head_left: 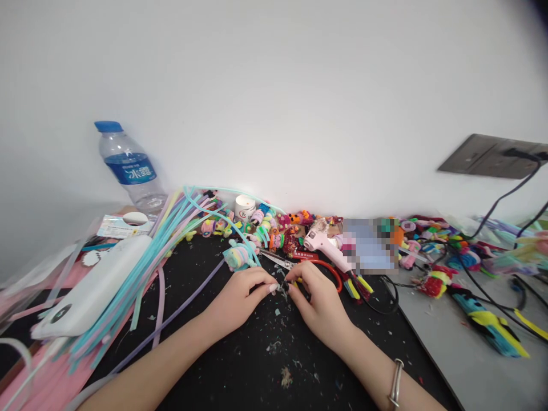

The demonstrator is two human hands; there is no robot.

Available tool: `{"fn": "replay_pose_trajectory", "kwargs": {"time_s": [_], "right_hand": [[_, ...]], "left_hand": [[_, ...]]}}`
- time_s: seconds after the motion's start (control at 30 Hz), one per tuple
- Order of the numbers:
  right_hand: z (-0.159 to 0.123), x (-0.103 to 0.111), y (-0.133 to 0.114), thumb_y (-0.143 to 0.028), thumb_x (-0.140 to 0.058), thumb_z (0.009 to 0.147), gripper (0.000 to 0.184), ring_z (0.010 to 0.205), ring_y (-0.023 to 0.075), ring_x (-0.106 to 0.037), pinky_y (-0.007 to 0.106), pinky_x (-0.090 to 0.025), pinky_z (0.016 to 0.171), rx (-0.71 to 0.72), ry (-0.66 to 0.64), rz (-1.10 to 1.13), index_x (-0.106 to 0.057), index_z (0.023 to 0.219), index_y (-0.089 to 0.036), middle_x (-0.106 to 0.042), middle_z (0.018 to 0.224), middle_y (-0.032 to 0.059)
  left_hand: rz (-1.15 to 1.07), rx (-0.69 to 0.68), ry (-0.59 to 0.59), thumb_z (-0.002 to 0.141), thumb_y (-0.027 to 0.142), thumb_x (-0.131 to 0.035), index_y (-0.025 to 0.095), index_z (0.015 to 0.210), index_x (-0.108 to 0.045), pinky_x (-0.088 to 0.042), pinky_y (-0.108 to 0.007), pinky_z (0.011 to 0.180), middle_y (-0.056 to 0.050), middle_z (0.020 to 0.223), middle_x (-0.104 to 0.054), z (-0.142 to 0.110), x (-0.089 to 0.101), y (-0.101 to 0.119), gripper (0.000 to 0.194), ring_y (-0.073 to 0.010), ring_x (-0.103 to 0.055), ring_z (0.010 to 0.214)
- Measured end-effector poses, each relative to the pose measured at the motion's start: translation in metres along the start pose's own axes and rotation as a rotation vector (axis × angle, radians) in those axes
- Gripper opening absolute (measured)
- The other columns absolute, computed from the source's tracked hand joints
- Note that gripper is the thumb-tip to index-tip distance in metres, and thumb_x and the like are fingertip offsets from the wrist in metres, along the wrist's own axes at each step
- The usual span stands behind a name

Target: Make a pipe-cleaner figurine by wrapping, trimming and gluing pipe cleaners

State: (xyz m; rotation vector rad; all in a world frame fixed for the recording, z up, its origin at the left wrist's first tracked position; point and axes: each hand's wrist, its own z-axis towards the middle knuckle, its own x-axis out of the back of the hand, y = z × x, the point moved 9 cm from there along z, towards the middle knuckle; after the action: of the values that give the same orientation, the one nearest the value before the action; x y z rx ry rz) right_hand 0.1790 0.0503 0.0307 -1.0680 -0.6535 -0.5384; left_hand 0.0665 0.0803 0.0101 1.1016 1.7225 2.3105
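Note:
My left hand [240, 297] and my right hand [321, 299] meet over the black work mat [257, 359], thumb and forefinger of each pinched together. A small dark piece [285, 286] sits between the right fingertips; its kind is too small to tell. Something tiny and pale may be in the left pinch, but I cannot make it out. Just beyond my hands lie scissors [280, 262] with red handles and a pastel striped fuzzy figure [240, 257]. Past the right hand rests a pink glue gun [329, 251].
Pastel pipe cleaners [171, 234] lie at left, with a white phone [92, 288] on them. A water bottle [131, 168] leans on the wall. Several fuzzy figures [278, 237] and a paper cup [245, 208] line the back. Black cables [492, 208] run from a wall socket [483, 157] at right.

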Motion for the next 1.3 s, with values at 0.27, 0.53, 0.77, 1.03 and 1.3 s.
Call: {"fn": "replay_pose_trajectory", "kwargs": {"time_s": [0.27,0.53,0.77,1.03,1.3], "right_hand": [[-0.003,-0.013,-0.006,-0.020,-0.034,0.093,0.018,0.069,0.0143,-0.049,0.024,-0.034,0.061,-0.013,-0.168,-0.082,-0.047,0.079,-0.019,-0.051,0.075,0.0001],[-0.002,-0.016,-0.005,-0.017,-0.037,0.091,0.021,0.061,0.0124,-0.044,0.023,-0.031,0.055,-0.034,-0.166,-0.009,-0.042,0.071,-0.020,-0.048,0.067,-0.0020],[-0.003,-0.009,-0.003,-0.019,-0.036,0.090,0.022,0.056,0.0119,-0.041,0.022,-0.029,0.052,-0.058,-0.028,0.031,-0.038,0.069,-0.020,-0.044,0.062,-0.0029],[-0.004,-0.012,-0.008,-0.017,-0.036,0.089,0.021,0.055,0.0119,-0.039,0.023,-0.026,0.052,-0.010,-0.021,-0.116,-0.033,0.068,-0.021,-0.041,0.062,-0.0032],[-0.005,-0.015,-0.008,-0.015,-0.035,0.089,0.022,0.056,0.0121,-0.041,0.023,-0.028,0.052,0.002,-0.035,-0.141,-0.034,0.069,-0.021,-0.042,0.063,-0.0027]], "left_hand": [[0.144,-0.083,-0.050,0.090,0.019,-0.043,0.017,0.075,-0.058,-0.039,-0.023,0.071,0.001,0.076,-0.060,-0.006,-0.008,0.012,0.021,-0.0125,-0.053,0.075],[0.233,-0.187,-0.017,0.090,0.019,-0.044,0.019,0.083,-0.060,-0.040,-0.024,0.074,-0.001,0.082,-0.062,-0.009,-0.008,0.022,0.018,-0.0137,-0.054,0.078],[0.246,-0.212,0.007,0.085,0.020,-0.054,0.019,0.089,-0.061,-0.041,-0.025,0.076,-0.001,0.087,-0.065,-0.012,-0.007,0.025,0.008,-0.0145,-0.056,0.082],[0.323,-0.305,-0.003,0.091,0.020,-0.043,0.019,0.089,-0.062,-0.038,-0.027,0.076,-0.002,0.086,-0.067,-0.013,-0.010,0.026,0.019,-0.0140,-0.058,0.081],[0.343,-0.353,-0.013,0.093,0.018,-0.039,0.017,0.088,-0.062,-0.037,-0.028,0.072,-0.003,0.084,-0.067,-0.014,-0.012,0.028,0.023,-0.0147,-0.059,0.079]]}}
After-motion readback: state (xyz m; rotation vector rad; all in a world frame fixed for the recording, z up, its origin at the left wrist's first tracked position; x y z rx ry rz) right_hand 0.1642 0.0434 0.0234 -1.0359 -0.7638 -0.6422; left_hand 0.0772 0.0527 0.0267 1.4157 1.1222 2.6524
